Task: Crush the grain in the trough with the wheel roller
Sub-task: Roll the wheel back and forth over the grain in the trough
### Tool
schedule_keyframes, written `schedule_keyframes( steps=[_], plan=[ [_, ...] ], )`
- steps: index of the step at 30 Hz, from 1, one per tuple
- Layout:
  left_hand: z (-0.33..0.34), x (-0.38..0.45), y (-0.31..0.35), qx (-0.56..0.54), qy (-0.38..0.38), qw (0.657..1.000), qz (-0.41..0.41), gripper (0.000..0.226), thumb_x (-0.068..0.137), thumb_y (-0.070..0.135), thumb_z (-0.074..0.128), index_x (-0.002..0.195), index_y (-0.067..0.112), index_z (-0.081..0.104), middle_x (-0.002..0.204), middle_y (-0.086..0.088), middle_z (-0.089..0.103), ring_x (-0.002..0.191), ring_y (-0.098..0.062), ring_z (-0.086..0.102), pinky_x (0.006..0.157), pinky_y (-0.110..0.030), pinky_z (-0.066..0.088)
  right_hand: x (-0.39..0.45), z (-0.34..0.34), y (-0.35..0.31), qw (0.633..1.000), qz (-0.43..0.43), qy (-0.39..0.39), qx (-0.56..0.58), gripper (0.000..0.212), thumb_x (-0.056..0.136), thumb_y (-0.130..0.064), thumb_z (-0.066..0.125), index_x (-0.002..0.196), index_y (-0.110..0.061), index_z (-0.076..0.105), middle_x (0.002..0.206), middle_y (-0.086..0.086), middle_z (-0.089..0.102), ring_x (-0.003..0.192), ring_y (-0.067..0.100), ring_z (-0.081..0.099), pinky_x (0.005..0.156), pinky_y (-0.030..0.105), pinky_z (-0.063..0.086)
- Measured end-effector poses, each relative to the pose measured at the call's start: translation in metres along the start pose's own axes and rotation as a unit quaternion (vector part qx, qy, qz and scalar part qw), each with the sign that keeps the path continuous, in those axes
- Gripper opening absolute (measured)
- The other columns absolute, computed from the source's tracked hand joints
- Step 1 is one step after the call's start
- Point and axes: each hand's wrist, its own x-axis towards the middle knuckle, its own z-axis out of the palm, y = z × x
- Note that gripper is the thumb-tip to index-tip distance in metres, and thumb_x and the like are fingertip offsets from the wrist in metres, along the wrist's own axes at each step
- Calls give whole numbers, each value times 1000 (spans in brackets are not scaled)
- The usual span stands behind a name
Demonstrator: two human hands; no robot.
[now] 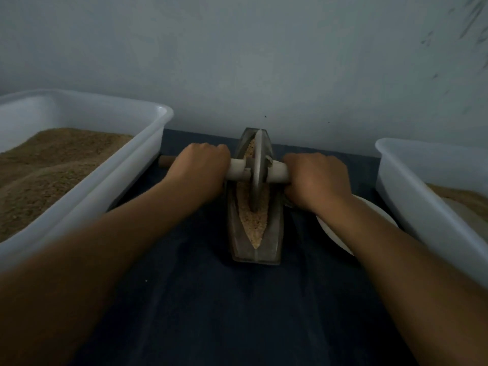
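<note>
Boat-shaped grey metal trough [274,228] of pale crushed grain [252,223], lengthwise between white plastic tubs [148,165], thin metal wheel roller [257,167] upright within, left hand [202,167] and right hand [315,175] clenched around its axle for even downward pressure.

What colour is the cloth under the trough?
Dark navy blue cloth, seen in the head view.

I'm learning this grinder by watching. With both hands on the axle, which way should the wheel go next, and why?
Probably toward the person. The wheel sits in the far half of the trough, and a long stretch of grain lies in the near half. The left hand and right hand each grip the axle, so a steady pull back should work.
</note>
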Motion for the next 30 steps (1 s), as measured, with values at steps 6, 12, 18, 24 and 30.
schedule_keyframes(
  steps=[6, 12, 18, 24, 30],
  plan=[
    [-2, 43, -5, 22, -21, 999, 34, 31, 89, 26, 64, 114, 11, 53, 108, -9, 64, 90, -24, 60, 70, -33, 39, 36, 22, 14, 996, 47, -71, 36, 20, 78, -36, 67, 97, -31, 63, 94, -3, 66, 75, 21, 56, 51, 26, 25],
    [0, 58, -10, 19, -41, 999, 30, 33, 87, 30, 66, 114, 15, 55, 106, -6, 64, 92, -24, 61, 70, -32, 40, 57, 26, 17, 995, 35, -89, 23, 26, 83, -39, 65, 108, -28, 65, 105, 1, 67, 90, 25, 64, 58, 29, 35],
    [-3, 36, -5, 2, -59, 998, 14, 27, 87, 30, 65, 109, 15, 58, 95, -3, 62, 76, -18, 53, 70, -31, 42, 30, 20, 10, 999, 33, -24, 24, 16, 80, -36, 66, 95, -30, 65, 92, -3, 67, 78, 21, 60, 53, 27, 25],
    [-10, -2, 2, -21, -32, 999, 7, 31, 85, 32, 66, 108, 19, 50, 100, -3, 62, 90, -23, 62, 75, -35, 50, -11, 2, 1, 999, 15, 4, 40, 19, 80, -39, 65, 96, -32, 59, 85, -6, 65, 78, 22, 62, 56, 30, 26],
    [-19, -38, 8, -11, 57, 998, 33, 25, 87, 35, 62, 102, 23, 45, 100, 3, 63, 89, -17, 60, 66, -28, 34, -49, -15, -2, 997, 6, 16, 79, 14, 82, -33, 67, 93, -28, 61, 85, -6, 65, 76, 20, 61, 60, 31, 34]
  ],
)
